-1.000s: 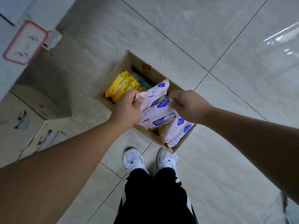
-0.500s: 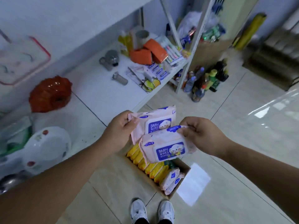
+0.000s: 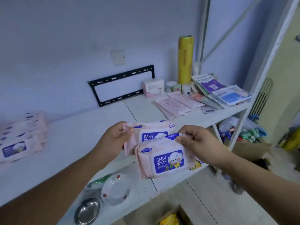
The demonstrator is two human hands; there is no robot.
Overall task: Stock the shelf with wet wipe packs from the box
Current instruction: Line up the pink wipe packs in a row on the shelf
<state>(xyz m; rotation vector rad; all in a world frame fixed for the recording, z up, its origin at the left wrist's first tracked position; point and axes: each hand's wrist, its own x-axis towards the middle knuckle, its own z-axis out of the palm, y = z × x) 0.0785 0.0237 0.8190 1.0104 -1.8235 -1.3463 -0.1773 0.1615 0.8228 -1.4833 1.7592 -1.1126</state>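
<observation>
White shelf (image 3: 78, 130) spans mid-frame, with a stack (image 3: 17, 142) of packs at far left. Two pink packs hang at centre, over its front edge. The left hand (image 3: 112, 140) pinches the rear pack (image 3: 152, 129) by its left end; the right hand (image 3: 198, 143) pinches the front pack (image 3: 167, 159) by its upper right corner. Risk: thin corner pinches may let a pack slip. Labels face the camera; long axes run roughly left–right.

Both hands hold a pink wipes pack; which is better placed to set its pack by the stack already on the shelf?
Left, probably. The left hand holds the rear pack on the side of the stacked packs on the shelf; the right hand pinches the front pack farther right.
</observation>
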